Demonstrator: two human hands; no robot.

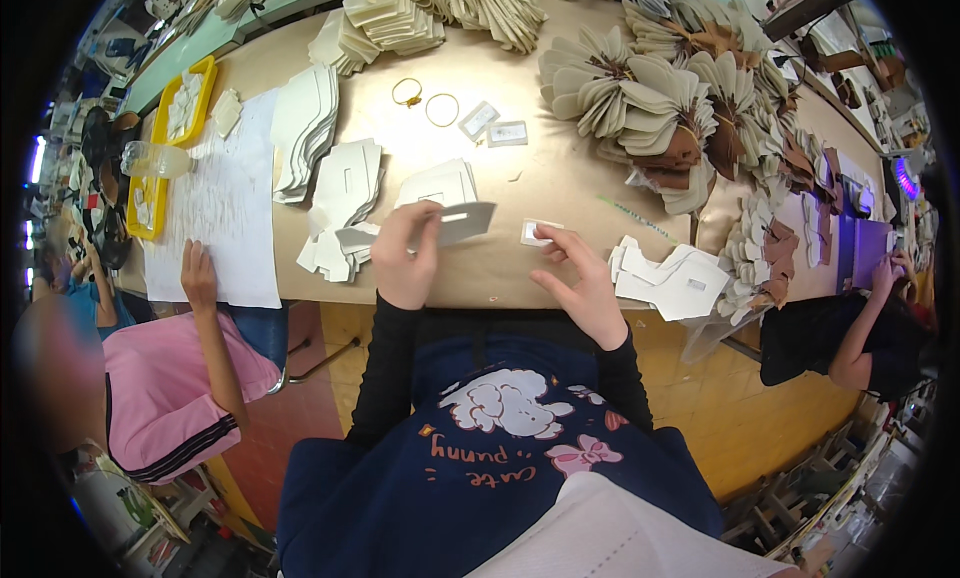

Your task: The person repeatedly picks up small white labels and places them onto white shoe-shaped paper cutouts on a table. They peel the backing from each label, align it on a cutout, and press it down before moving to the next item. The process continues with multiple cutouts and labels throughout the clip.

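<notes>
My left hand (405, 253) holds a flat grey cut piece with a small slot (455, 222) just above the tan worktable (500, 268). My right hand (580, 278) reaches with its fingertips to a small white rectangular patch (535, 232) lying on the table. A heap of white cut pieces (345, 203) lies left of my left hand. Another pile of white slotted pieces (675, 278) sits by my right wrist at the table edge.
A person in pink on my left rests a hand (198, 273) on a white paper sheet (225, 198). Another person in black sits at the right (850, 333). Fanned bundles of beige and brown pieces (650, 98), two rings (425, 100), a plastic bottle (155, 160) and yellow trays (185, 103) lie beyond.
</notes>
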